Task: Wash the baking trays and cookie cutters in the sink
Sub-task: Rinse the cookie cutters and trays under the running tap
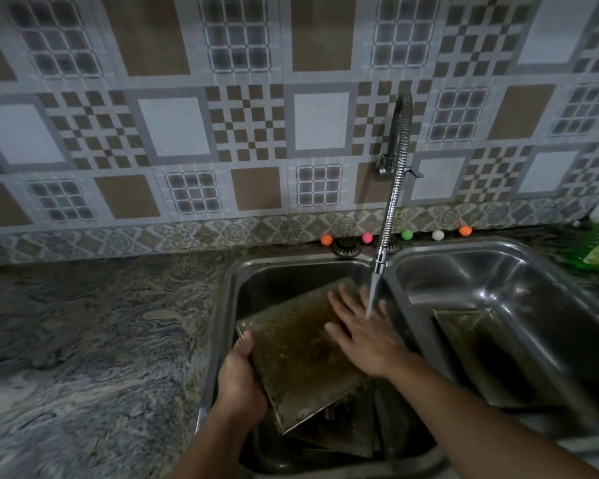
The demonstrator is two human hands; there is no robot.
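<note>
Rinsing is in hand: a tray (291, 354) is gripped by the left hand (239, 378) and rubbed by the flat, open right hand (363, 337) under the tap (393, 188). Turning it for the other side is probably called for next.

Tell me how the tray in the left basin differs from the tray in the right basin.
The left tray is tilted up, gripped at its edge by the left hand; the right tray leans untouched in its basin. The right hand lies flat on the left tray, with the water stream falling onto that hand; no water reaches the right tray. The left tray shows brown grime clearly; the right tray sits in shadow. Both are rectangular metal trays.
</note>
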